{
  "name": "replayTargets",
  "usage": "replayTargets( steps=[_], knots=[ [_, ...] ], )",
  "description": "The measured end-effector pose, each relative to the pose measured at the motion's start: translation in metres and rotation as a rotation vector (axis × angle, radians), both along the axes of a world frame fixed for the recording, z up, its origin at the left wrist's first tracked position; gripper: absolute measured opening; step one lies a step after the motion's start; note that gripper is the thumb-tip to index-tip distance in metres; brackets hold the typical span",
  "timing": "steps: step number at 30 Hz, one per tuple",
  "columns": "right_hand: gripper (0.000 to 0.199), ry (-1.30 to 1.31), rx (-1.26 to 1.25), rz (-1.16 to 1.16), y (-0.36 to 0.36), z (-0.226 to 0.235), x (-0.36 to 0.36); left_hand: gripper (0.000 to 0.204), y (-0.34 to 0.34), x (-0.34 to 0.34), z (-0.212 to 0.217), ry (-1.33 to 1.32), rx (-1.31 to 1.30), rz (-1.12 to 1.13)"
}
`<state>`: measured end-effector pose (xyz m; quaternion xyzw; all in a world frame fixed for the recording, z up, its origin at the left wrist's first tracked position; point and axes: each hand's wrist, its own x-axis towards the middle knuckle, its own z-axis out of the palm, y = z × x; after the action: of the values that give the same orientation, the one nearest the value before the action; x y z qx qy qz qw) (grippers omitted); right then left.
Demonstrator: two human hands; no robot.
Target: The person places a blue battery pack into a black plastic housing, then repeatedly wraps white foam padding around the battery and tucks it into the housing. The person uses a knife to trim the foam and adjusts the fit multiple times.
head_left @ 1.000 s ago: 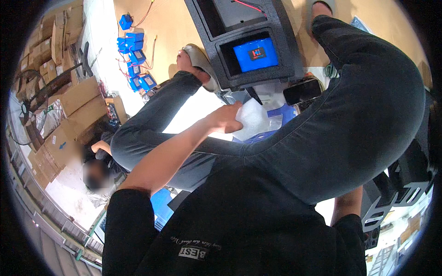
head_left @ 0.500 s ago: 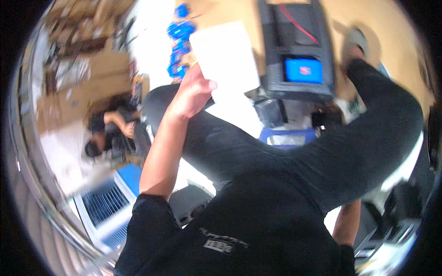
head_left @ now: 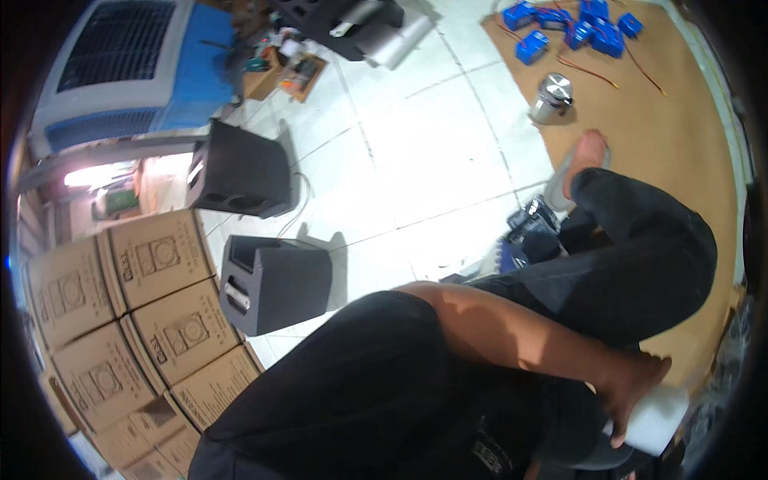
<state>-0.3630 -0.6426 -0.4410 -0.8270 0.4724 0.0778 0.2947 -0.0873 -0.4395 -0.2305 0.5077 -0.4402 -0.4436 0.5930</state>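
We judge we're setting down a white sheet (head_left: 658, 422): our left hand (head_left: 632, 392) lies spread on it; right hand unseen.

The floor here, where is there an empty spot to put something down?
The biggest bare patch is the white tiled floor between the two black speaker boxes and the brown mat. The mat is free below the metal can. It is crowded at the blue parts with their wires, and by the stacked cardboard cartons.

Left hand (head_left: 632, 388) on white sheet (head_left: 660, 420), low right.
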Motion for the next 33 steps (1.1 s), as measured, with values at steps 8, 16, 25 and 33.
replayTargets(
  steps=[8, 16, 25, 33],
  knots=[
    [0.034, 0.039, 0.046, -0.105, 0.069, 0.022, -0.051, 0.107, 0.039, 0.034, -0.001, 0.066, -0.031, 0.259],
    [0.034, -0.047, 0.158, -0.411, 0.111, -0.023, -0.087, 0.09, 0.028, 0.052, 0.017, -0.275, 0.547, 0.132],
    [0.035, -0.008, 0.181, -0.805, 0.122, -0.096, -0.14, 0.092, -0.036, 0.072, -0.054, -0.889, 0.766, 0.111],
    [0.031, -0.048, 0.21, -0.99, 0.128, -0.147, -0.14, 0.102, -0.051, 0.113, -0.118, -1.088, 0.61, -0.094]
  ],
)
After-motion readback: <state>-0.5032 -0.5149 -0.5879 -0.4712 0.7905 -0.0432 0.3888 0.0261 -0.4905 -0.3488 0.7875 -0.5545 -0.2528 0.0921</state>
